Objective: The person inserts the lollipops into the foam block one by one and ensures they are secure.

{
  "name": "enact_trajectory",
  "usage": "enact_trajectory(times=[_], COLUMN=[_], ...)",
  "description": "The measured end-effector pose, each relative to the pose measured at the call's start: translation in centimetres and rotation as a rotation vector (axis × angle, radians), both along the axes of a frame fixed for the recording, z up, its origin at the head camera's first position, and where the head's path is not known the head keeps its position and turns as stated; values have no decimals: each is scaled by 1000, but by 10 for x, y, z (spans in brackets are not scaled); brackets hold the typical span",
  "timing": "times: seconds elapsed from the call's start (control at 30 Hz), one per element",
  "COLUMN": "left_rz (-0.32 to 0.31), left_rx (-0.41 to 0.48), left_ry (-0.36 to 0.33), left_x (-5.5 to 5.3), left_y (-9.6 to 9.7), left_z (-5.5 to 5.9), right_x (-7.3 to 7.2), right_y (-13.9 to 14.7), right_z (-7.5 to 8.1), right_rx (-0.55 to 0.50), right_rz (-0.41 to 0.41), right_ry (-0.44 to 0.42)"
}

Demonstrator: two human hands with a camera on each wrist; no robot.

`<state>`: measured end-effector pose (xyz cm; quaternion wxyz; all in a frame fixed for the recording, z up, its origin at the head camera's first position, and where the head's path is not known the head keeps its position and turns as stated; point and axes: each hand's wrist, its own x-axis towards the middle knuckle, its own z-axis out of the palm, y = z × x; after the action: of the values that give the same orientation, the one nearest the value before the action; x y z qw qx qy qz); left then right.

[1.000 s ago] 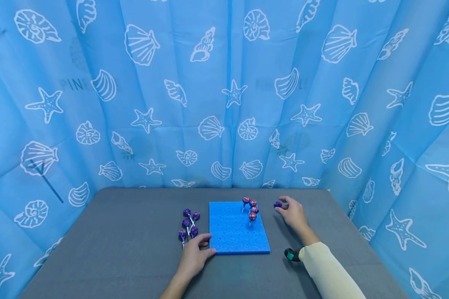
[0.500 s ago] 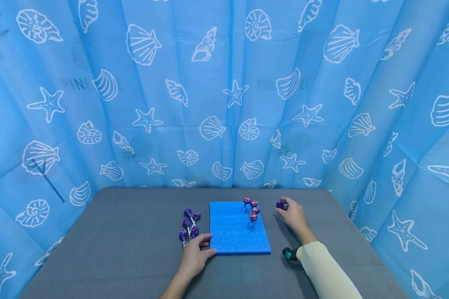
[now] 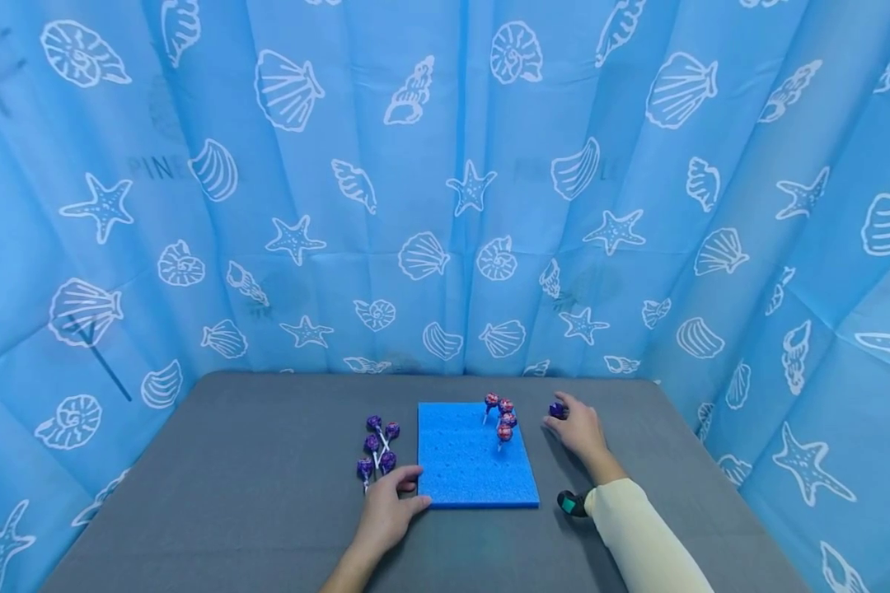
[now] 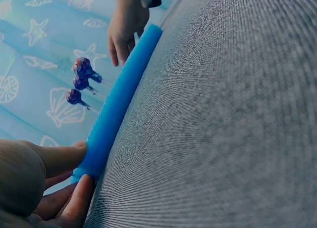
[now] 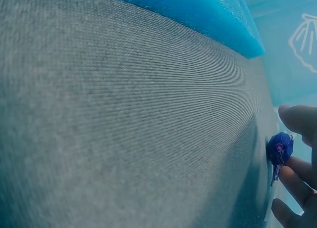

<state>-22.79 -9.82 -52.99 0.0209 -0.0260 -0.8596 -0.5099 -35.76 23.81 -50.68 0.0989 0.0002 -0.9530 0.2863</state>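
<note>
My left hand (image 3: 387, 511) holds the near left corner of a blue foam board (image 3: 467, 469), thumb and fingers bent at its edge. Several red-and-purple wrapped lollipops (image 3: 505, 432) stand upright in the board along its right side. Right of the board, my right hand (image 3: 582, 428) is low over the table at a purple-wrapped lollipop (image 5: 280, 148). In the right wrist view the fingertips (image 5: 293, 172) touch the wrapper, while the thumb stays apart above it. Part of this lollipop's stick is hidden.
Left of the board several purple lollipops (image 3: 373, 445) lie loosely crossed on the grey table (image 3: 267, 494), close to my left hand. A blue curtain (image 3: 445, 206) with white shells hangs behind the table. My right wrist wears a black band (image 3: 572, 503).
My right hand shifts slightly left around the purple lollipop, whose head now sits deeper between thumb and fingers. My left hand and the board stay put; the head view drifts a little.
</note>
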Motion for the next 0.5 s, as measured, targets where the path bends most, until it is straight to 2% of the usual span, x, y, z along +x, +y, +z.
enact_trajectory(times=[0.23, 0.37, 0.5], left_rz=[4, -5, -5], left_rx=[4, 7, 9], left_ry=[0, 7, 7], left_x=[0, 1, 1], left_y=[0, 0, 0], left_z=[-1, -1, -1], right_x=[1, 2, 3], right_y=[2, 2, 1], right_z=[-2, -2, -3], right_rx=[60, 58, 49], right_rz=[60, 61, 56], right_ry=[37, 61, 39])
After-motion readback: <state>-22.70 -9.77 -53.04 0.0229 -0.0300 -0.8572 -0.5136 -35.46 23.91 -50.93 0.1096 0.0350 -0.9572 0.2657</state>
